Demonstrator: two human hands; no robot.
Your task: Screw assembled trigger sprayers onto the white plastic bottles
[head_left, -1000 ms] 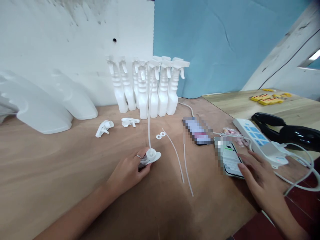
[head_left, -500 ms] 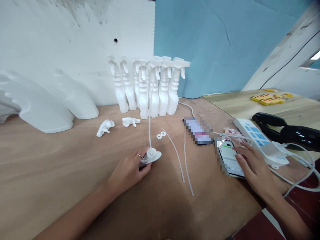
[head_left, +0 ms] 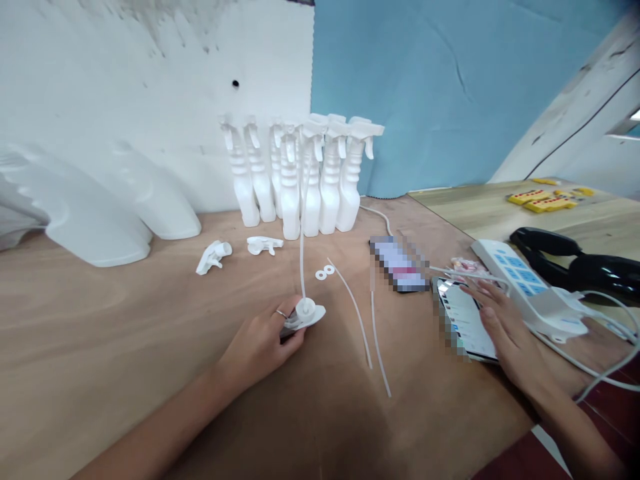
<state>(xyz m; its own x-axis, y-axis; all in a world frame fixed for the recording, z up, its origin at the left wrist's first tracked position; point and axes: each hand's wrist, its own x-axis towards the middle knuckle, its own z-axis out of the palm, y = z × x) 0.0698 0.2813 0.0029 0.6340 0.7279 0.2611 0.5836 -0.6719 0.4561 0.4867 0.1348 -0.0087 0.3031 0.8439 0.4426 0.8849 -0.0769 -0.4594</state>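
Note:
My left hand (head_left: 265, 340) is wrapped round a white spray head (head_left: 311, 316) at the middle of the table, its thin white tube (head_left: 302, 267) standing upright. My right hand (head_left: 510, 333) is over the right part of a phone (head_left: 463, 317) with a lit screen, fingers apart and holding nothing. Between the hands lie two thin tubes (head_left: 356, 307) and two small white rings (head_left: 321, 275). Two loose spray heads (head_left: 214, 257) (head_left: 265, 245) rest behind my left hand. A second phone (head_left: 399, 265) lies behind the first.
Several white spray bottles (head_left: 330, 193) stand against the wall. Two white bottles without spray heads (head_left: 95, 213) lean at the left. A power strip (head_left: 520, 280) with cables, a black object (head_left: 600, 270) and yellow pieces (head_left: 543, 200) are at the right.
The phone screen under my right hand shows different content, and that hand's fingers have shifted slightly. My left hand keeps its hold on the spray head. The whole view has shifted a little.

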